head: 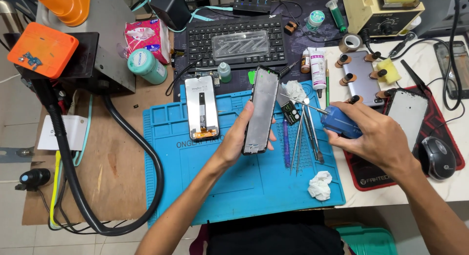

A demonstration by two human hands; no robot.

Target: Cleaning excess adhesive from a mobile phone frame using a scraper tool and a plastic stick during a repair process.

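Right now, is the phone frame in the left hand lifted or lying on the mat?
Lifted. The left hand grips the phone frame by its lower end, tilted above the blue mat; the right hand holds a blue tool.

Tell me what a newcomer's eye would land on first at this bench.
Most likely the bright blue work mat at the centre, where the left hand holds a dark phone frame upright over it. Just right of that, the right hand grips a blue squeeze bottle beside a fan of metal tools. The orange block at far left also stands out against the dark machine beneath it.
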